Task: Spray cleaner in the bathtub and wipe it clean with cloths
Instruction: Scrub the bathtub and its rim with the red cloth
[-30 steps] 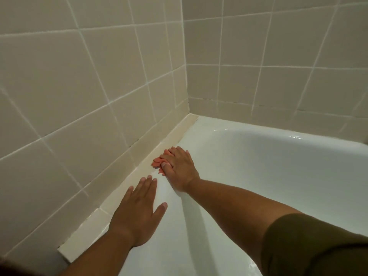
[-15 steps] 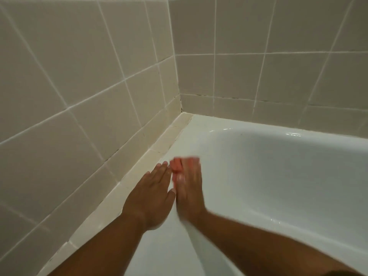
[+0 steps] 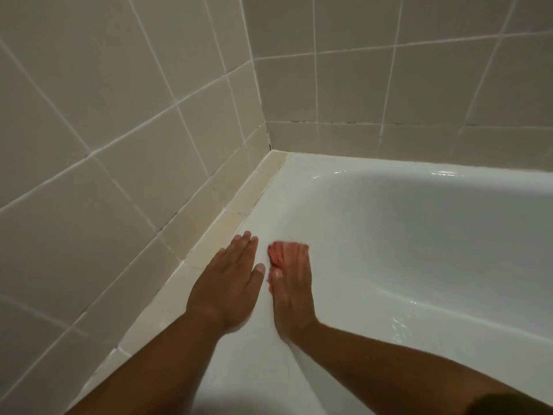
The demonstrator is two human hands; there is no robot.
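- Head view, far left: the tiled wall (image 3: 119, 130) runs away from me to the corner (image 3: 270, 146), with a cream trim strip (image 3: 209, 244) along its foot.
- My left hand (image 3: 226, 283) lies palm down on the flat rim of the bathtub (image 3: 299, 187). Its fingers are straight and together, holding nothing, and its outer edge is just beside the trim strip. I judge it is only bracing me.
- The pink cloth (image 3: 274, 251) is on the same rim, just right of my left thumb, with a thin line of white rim between them. Only its left and far edges show.
- My right hand (image 3: 291, 292) covers the rest of the cloth, palm down, fingers fairly straight, pressing it flat rather than bunching it. The fingertips are blurred, so I cannot tell how far the cloth reaches past them.
- What the next stroke turns on: the rim's long axis runs from my forearms toward the corner, and my right fingers point along it. The cloth sits under and just ahead of them, so the right hand drives it. The left is near but not touching.
- Right of that hand the rim rolls into the glossy basin (image 3: 419, 250), which slopes down and away. My guess is that wiping is partway, and the cloth goes next up the rim or down that slope.
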